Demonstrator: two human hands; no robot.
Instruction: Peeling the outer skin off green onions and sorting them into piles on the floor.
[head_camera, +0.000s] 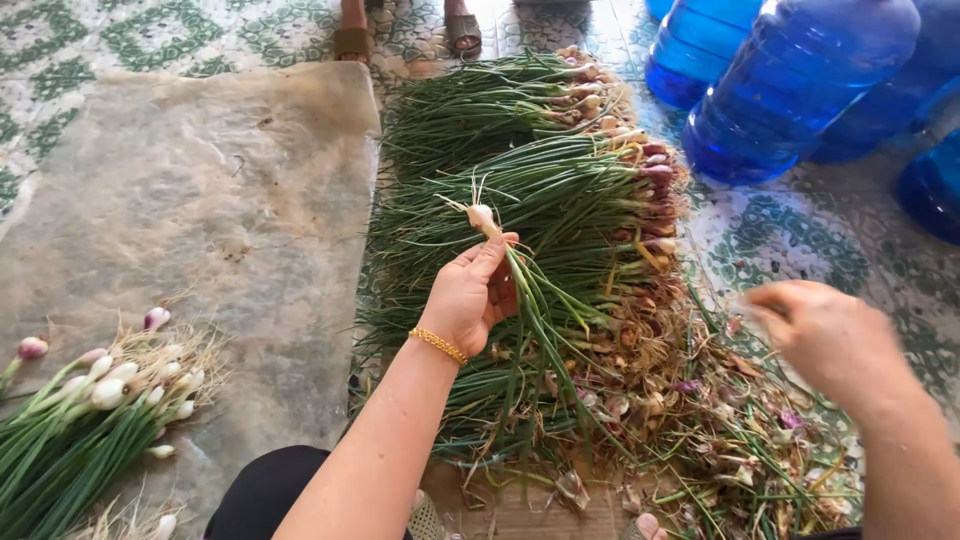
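One green onion (510, 262) is pinched in the left hand (468, 298), fingers curled around the stalk just below the white bulb (481, 214). The bulb and its roots point up and away, and the long green leaves trail down toward the near edge, which probably keeps the root end exposed and easy to reach. The right hand (825, 335) hovers low on the right, apart from the onion; it is blurred, so I cannot tell whether its fingers are closed on anything. Under it lies a litter of peeled skins and trimmings (720, 430), likely dropped there to stay clear of the good stalks. Behind the left hand, a big heap of uncleaned onions (540, 170) lies with bulbs to the right. On the near left, a bunch of clean white onions (100, 400) rests on a grey mat (210, 190), set apart from the rest. Blue water jugs (790, 90) stand far right, and a person's sandalled feet (405, 30) show at the far edge.
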